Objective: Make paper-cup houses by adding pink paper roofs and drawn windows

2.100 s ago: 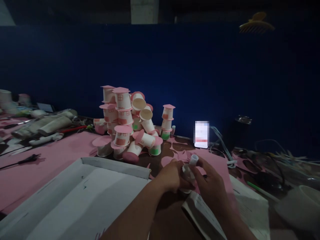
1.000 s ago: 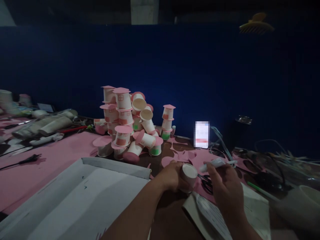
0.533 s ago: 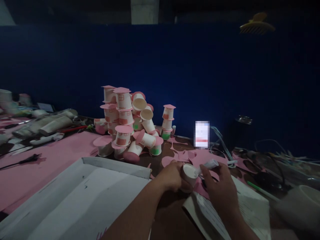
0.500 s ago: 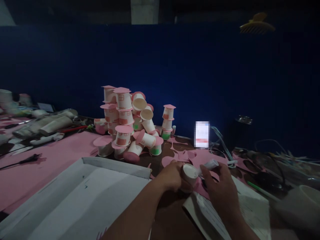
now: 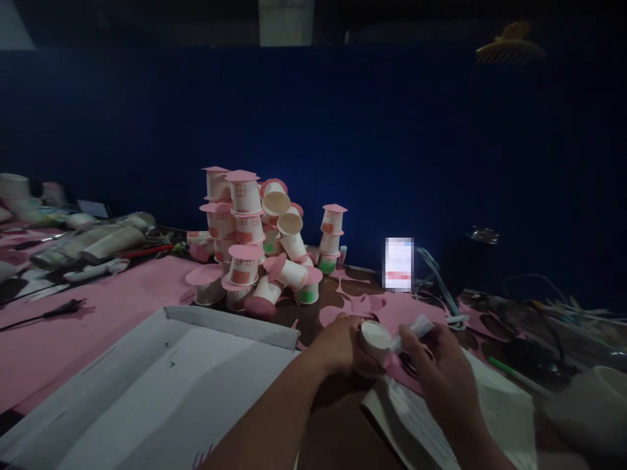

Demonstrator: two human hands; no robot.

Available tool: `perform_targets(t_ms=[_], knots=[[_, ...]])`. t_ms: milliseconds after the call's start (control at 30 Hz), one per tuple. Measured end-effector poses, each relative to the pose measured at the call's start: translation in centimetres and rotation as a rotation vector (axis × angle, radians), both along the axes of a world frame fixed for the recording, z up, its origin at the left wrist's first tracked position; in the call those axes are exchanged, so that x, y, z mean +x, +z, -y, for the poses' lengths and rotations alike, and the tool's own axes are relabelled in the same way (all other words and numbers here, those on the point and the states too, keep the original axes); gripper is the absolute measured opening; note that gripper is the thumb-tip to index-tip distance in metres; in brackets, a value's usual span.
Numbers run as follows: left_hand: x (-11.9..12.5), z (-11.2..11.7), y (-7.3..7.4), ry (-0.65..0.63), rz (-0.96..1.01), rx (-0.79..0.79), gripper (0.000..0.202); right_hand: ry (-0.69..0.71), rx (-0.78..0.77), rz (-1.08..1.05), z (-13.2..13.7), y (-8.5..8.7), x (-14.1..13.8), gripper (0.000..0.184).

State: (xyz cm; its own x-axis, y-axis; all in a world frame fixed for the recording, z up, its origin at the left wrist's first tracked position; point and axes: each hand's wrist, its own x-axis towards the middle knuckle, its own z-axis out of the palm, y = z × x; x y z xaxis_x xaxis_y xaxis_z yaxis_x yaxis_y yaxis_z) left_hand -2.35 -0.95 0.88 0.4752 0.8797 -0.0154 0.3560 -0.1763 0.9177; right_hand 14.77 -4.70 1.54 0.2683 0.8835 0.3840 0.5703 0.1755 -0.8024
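My left hand curls round the left side of a small paper cup, its fingers closed against the wall; most of them are hidden behind it. My right hand pinches a slim whitish tube between thumb and fingers. What I watch most is how these two things lie to each other: the cup sits straight to the left of my right hand, and the tube bridges that gap. Its long axis slants from the far right, behind my fingers, down and left to the cup's round pale end, which faces up at me. The lower tip lies at that end's right edge; I can't tell from here whether it touches. I take the upturned end for the cup's base, as a judgement. So the left hand is the nearer to the cup, the right to the tube.

Just beneath the tube there is a dark loop, partly covered, on pink paper. Nearer me, a folded printed sheet lies on the brown surface. To the left is a shallow white box; beyond it, pink-topped cups stand piled, and a lit phone leans farther back.
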Motion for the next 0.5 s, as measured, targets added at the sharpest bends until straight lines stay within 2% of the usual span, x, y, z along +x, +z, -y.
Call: perform_targets(t_ms=[67, 200, 300, 400, 500], knots=[[0.0, -0.1, -0.1, 0.026, -0.041, 0.059, 0.054, -0.008, -0.027, -0.136, -0.1, 0.1, 0.2, 0.032], [-0.1, -0.3, -0.6, 0.086, -0.103, 0.066, 0.066, 0.057, -0.096, -0.427, -0.7, -0.6, 0.6, 0.029], [0.0, -0.5, -0.9, 0.037, -0.083, 0.034, 0.066, 0.086, -0.132, -0.597, -1.2, -1.4, 0.7, 0.029], [0.0, -0.6, -0.9, -0.036, -0.041, -0.038, 0.061, 0.097, -0.130, -0.644, -1.4, -1.6, 0.6, 0.033], [0.0, -0.6, -0.9, -0.022, 0.004, -0.065, 0.066, 0.095, -0.094, -0.584, -1.0, -1.2, 0.4, 0.037]])
